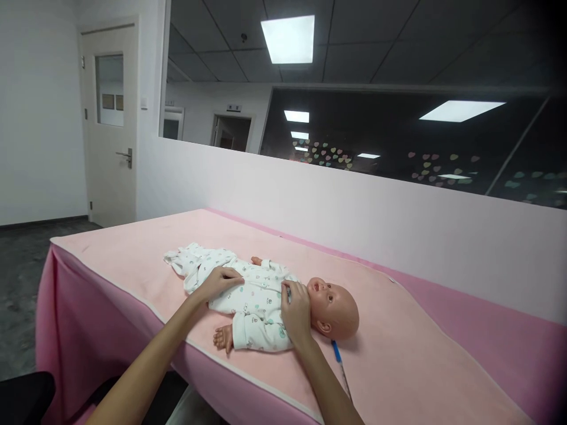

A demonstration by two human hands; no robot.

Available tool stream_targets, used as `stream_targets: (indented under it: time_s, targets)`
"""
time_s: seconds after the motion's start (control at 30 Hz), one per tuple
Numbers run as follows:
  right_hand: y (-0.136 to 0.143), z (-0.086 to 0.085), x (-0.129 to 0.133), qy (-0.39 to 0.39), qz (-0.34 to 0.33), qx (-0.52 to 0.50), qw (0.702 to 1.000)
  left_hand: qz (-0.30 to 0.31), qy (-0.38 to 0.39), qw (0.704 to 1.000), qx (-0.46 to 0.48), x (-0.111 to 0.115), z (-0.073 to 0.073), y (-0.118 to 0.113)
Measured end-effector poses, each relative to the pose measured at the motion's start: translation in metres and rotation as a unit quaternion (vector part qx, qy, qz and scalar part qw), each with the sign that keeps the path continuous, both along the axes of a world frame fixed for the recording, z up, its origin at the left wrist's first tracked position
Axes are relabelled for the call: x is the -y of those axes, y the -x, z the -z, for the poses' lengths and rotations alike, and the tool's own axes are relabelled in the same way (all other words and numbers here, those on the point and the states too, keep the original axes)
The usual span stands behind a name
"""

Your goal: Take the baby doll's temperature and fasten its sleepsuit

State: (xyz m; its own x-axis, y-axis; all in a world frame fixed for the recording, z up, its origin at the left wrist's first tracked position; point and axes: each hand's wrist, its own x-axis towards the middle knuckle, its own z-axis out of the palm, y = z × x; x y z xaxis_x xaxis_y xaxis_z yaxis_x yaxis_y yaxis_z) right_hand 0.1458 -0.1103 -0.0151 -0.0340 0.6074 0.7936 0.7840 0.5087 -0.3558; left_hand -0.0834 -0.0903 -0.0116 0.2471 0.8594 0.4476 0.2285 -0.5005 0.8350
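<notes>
A baby doll point(339, 307) lies on its back, its head toward the right. It wears a white long-sleeved romper point(254, 304) with small printed figures, and the leg end lies flat and crumpled at the left. My left hand point(222, 282) rests on the romper's belly, fingertips drawn together at the front fabric. Close to the doll's neck, my right hand point(296, 307) has its fingers bent and its thumb near them at the upper front of the romper. The doll's near hand point(224, 338) sticks out of its sleeve; its far hand point(256, 260) also shows.
A pink padded cloth point(398, 366) covers the table. Beside the doll's head lies a thin item with a blue end point(336, 351), partly hidden by my right forearm. A white wall point(354, 212) with windows borders the far side; a door point(110, 141) stands at left.
</notes>
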Motion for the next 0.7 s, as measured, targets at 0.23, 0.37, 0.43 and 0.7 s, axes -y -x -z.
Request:
stream_targets:
  time_s: [0.23,0.37,0.43,0.7]
  targets:
    - [0.0007,-0.0022,0.0013,0.005,0.010,0.022,1.000,0.003,-0.007,1.000,-0.030,0.0021,-0.0023,-0.0010]
    - [0.0005,-0.0033,0.0013,-0.007,0.010,0.037,0.999,-0.013,-0.044,0.997,-0.057,0.0033,-0.0025,-0.0020]
    - [0.0004,-0.0036,0.0017,-0.011,0.011,0.041,0.999,-0.017,-0.058,0.995,-0.079,0.0029,-0.0020,-0.0020]
    - [0.0004,-0.0037,0.0025,0.008,0.012,0.041,0.999,-0.005,-0.044,0.994,-0.100,0.0023,-0.0048,-0.0005]
